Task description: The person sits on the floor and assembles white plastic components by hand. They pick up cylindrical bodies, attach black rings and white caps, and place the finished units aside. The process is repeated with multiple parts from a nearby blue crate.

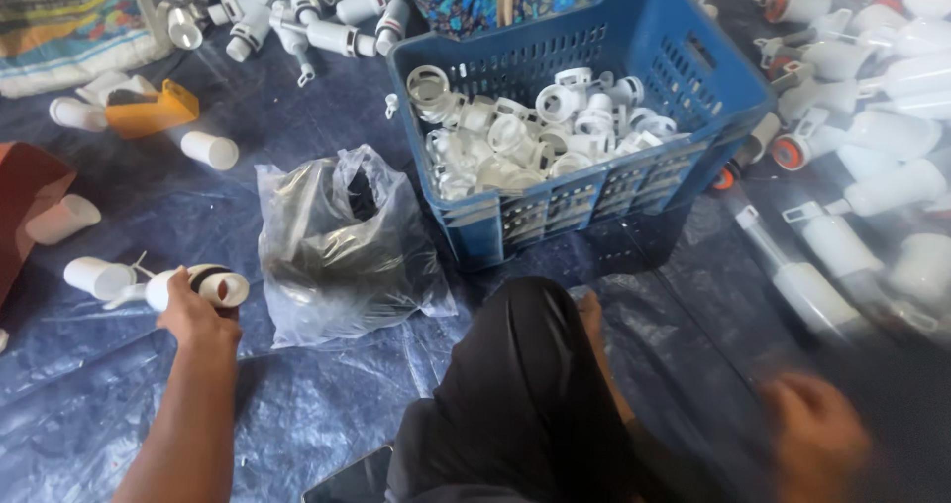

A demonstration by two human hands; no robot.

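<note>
1. White fitting (203, 287) at 9 o'clock, pinched by left hand (194, 315).
2. Blurred right hand (817, 439) at 4 o'clock; grip unclear.
3. Plastic bag (342, 245) and blue crate (634, 37) at 12 o'clock, knee (525, 364) between hands.

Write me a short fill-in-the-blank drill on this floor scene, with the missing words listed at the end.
1. The crate holding the white plastic fittings is ____ in colour.
2. The left hand grips a white cylinder part with a ____ band near its open end.
3. The clear plastic bag lies between the left hand and the ____.
4. The right hand is ____ by motion, so its grip cannot be told.

Missing words: blue; black; crate; blurred
</note>
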